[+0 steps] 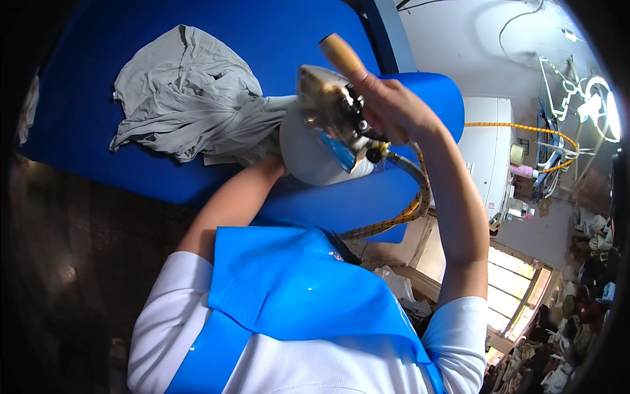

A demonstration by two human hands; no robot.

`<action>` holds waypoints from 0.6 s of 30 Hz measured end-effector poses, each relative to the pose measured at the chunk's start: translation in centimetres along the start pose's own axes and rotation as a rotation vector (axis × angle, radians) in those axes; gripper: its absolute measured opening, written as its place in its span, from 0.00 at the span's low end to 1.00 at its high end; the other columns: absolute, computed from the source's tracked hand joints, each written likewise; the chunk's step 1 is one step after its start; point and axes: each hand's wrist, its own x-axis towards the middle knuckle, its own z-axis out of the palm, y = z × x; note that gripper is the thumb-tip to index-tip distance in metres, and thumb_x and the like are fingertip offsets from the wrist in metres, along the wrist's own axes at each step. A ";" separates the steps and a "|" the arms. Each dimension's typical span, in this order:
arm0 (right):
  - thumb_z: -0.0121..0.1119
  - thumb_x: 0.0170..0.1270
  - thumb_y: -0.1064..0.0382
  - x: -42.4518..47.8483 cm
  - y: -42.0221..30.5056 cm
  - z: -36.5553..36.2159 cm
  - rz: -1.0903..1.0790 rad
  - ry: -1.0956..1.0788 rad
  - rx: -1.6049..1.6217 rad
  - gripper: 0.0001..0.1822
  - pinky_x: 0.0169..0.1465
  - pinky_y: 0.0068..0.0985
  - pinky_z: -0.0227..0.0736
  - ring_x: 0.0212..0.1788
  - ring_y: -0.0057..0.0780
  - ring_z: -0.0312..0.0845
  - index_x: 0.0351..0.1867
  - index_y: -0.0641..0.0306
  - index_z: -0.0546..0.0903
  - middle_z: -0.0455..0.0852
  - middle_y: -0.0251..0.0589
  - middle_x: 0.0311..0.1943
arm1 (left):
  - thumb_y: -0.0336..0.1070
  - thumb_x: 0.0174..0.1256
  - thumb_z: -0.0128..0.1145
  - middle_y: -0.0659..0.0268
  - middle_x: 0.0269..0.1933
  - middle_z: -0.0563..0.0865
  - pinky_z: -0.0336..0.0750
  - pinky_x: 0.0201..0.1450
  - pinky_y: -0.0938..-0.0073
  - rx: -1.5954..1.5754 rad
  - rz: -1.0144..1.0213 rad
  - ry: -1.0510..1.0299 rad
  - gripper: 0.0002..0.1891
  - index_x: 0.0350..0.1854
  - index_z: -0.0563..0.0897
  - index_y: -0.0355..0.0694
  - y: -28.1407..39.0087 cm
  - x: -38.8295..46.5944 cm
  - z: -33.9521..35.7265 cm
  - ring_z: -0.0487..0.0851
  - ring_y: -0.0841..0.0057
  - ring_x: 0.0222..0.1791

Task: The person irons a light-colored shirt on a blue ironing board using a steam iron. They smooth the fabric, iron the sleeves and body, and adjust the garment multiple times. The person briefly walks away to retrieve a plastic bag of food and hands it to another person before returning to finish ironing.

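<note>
My right hand is closed around the wooden handle of a steam iron. The iron is raised and tilted, slightly blurred, with its shiny metal body to the left of my fingers. In front of the iron is a pale, rounded thing, whose kind I cannot make out. My left hand reaches in at its left side; the fingers are hidden, so their hold cannot be told. A crumpled grey garment lies on the blue padded ironing table, one part stretching towards the pale thing.
A yellow-and-black wrapped hose runs from the iron down past the table edge. To the right stand a white cabinet, a pink bottle and white hangers. A heap of mixed items lies at far right.
</note>
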 end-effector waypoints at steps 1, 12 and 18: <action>0.48 0.59 0.27 -1.1 0.0 1.0 -0.012 -0.025 0.012 0.39 0.18 0.14 0.65 0.16 0.15 0.70 0.40 0.70 0.77 0.73 0.31 0.17 | 0.48 0.73 0.36 0.61 0.72 0.57 0.49 0.73 0.66 0.014 -0.004 -0.002 0.29 0.72 0.52 0.42 -0.2 -0.1 -0.3 0.55 0.68 0.72; 0.59 0.63 0.47 -11.5 10.5 4.4 0.001 0.015 0.240 0.29 0.24 0.19 0.67 0.21 0.18 0.72 0.54 0.72 0.73 0.79 0.36 0.24 | 0.47 0.73 0.37 0.60 0.72 0.58 0.50 0.73 0.67 0.179 -0.028 -0.066 0.28 0.72 0.53 0.42 -0.7 -2.4 -1.3 0.56 0.67 0.72; 0.60 0.62 0.47 -12.1 9.7 4.0 -0.008 0.105 0.254 0.35 0.21 0.18 0.64 0.18 0.18 0.71 0.60 0.76 0.67 0.77 0.36 0.19 | 0.46 0.73 0.38 0.60 0.71 0.58 0.50 0.73 0.67 0.228 -0.041 -0.090 0.28 0.72 0.53 0.42 -0.8 -3.0 -1.6 0.56 0.67 0.71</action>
